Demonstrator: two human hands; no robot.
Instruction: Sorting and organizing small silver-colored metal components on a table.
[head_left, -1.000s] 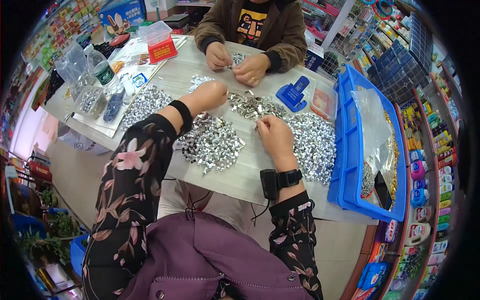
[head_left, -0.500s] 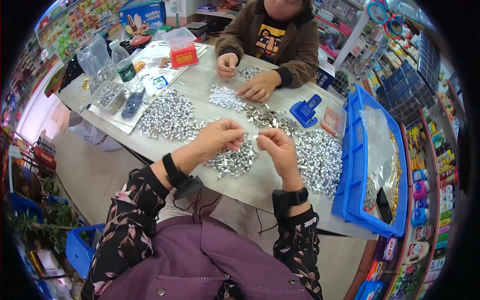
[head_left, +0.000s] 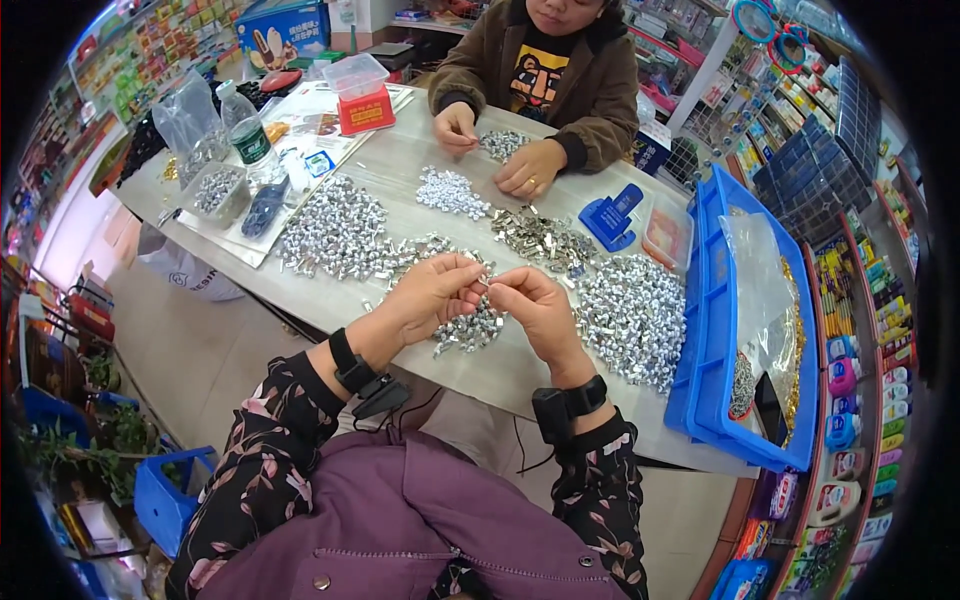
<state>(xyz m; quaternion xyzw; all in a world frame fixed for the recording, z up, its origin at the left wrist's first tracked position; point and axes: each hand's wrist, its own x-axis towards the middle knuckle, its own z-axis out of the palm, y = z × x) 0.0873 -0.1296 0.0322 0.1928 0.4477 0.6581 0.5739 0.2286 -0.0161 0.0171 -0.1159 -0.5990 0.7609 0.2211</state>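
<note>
Over the near middle of the table, my left hand (head_left: 432, 298) and my right hand (head_left: 541, 312) meet with their fingertips pinched together. Between them is a tiny pale silvery piece (head_left: 486, 281), mostly covered by the fingers, so its exact kind is hard to make out. Beneath the hands lies a pile of small silvery metal pieces (head_left: 468, 333), partly hidden by them. A bigger heap of silvery pieces (head_left: 632, 318) spreads beside my right hand. Another heap (head_left: 335, 228) lies left of my left hand. Beyond my fingers are flatter, darker metal pieces (head_left: 540, 240) and a small white pile (head_left: 450, 192).
Across the table (head_left: 390, 165) a co-worker's hands (head_left: 531, 168) rest by a small silvery pile (head_left: 503, 145). A blue tray (head_left: 690, 390) stands at the right edge. A blue holder (head_left: 611, 216), a bottle (head_left: 247, 130), a clear tub (head_left: 217, 192) and a red box (head_left: 366, 112) stand around.
My right hand has moved left to meet my left hand, closing the gap between their fingertips. The co-worker's hand at the white pile has drawn back from it.
</note>
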